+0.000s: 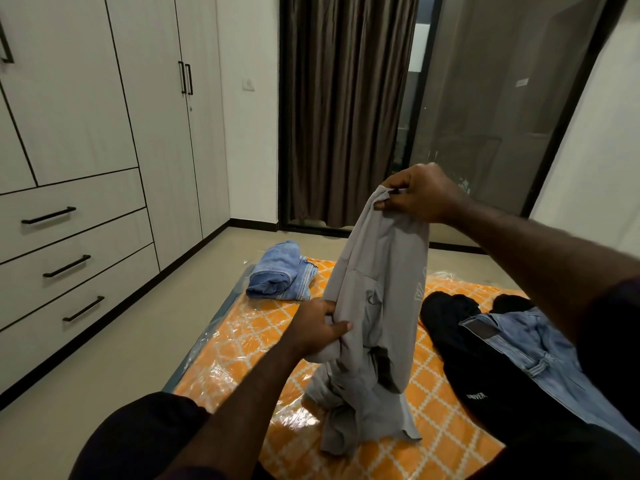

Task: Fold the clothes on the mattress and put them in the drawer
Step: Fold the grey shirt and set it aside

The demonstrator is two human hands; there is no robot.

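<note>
- The right hand [420, 195] pinches the grey shirt [374, 306] at its top edge, raised above the mattress [249, 341]; the left hand [318, 327] grips its side lower down, hem bunched on the mattress.
- Best to shake it open and find both shoulders before laying it flat.
- A folded blue towel [280, 271], black garment [485, 362] and jeans [540, 344] lie on the plastic-wrapped orange mattress; the wardrobe drawers [69, 237] at left are closed.

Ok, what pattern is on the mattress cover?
Orange with a white diamond lattice, on the mattress; the head view shows it, under clear plastic.
</note>
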